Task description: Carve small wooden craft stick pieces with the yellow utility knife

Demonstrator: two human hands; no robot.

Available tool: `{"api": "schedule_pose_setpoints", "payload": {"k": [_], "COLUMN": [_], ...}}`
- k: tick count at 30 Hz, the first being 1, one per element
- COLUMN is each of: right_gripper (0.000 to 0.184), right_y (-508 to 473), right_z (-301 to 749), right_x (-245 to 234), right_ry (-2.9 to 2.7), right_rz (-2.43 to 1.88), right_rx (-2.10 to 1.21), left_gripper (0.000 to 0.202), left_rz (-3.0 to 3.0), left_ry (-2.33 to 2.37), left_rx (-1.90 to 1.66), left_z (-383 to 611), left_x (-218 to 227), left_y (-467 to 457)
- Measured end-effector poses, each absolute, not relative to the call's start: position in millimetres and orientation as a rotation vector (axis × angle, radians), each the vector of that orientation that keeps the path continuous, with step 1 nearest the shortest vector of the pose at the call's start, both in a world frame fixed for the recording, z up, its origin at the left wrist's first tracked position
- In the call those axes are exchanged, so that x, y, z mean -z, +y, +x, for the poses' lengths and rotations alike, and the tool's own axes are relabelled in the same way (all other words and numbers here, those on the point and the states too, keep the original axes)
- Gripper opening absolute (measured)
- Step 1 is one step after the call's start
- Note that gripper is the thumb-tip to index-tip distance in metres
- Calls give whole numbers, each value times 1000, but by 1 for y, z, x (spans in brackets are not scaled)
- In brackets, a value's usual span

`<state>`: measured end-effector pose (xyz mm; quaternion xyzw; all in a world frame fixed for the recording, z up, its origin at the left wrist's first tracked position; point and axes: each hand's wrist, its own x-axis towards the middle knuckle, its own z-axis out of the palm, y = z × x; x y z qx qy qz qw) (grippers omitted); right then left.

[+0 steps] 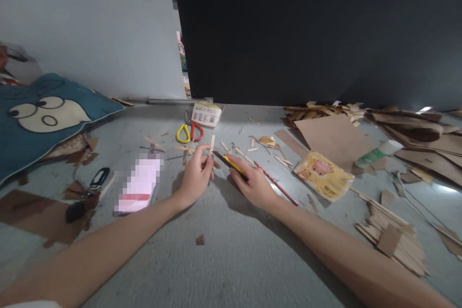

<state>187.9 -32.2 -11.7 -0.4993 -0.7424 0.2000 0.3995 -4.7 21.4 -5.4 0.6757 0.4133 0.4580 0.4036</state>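
Near the middle of the table, my left hand (pixel 198 173) pinches a short wooden craft stick (pixel 212 142), which points up and away from me. My right hand (pixel 254 180) is wrapped round a black and yellow utility knife (pixel 233 166). The knife's front end meets the stick close to my left fingertips; whether the blade touches it is too small to tell. Just right of my right hand lies a red patterned pencil (pixel 276 184). Beyond the hands are cut stick pieces (pixel 242 155) and scissors (pixel 190 133) with one yellow and one red handle.
A phone (pixel 140 185) with a blurred screen lies left, near keys with a dark fob (pixel 83 204) and a blue cushion (pixel 54 120). To the right are a yellow tissue pack (pixel 323 175), brown cardboard (pixel 330 139), a green-white tube (pixel 378 153) and piled craft sticks (pixel 404 245). A dark panel (pixel 317 33) stands behind.
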Motion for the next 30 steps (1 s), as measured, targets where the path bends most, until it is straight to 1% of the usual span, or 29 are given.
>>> {"api": "schedule_pose_setpoints", "payload": {"k": [6, 20, 30], "right_gripper": [45, 43, 42], "right_y": [-33, -31, -31], "right_z": [188, 190, 189], "right_x": [12, 13, 13], "right_ry": [-1849, -1794, -1823], "right_rz": [-1319, -1213, -1275], "right_rx": [-504, -492, -511], "left_gripper": [26, 23, 24], "left_rz": [1732, 1777, 1788], "left_ry": [1044, 1043, 1045], "left_rx": [-1146, -1144, -1148], "left_z": [-5, -5, -6], "left_x": [7, 5, 6], "left_y": [21, 20, 20]}}
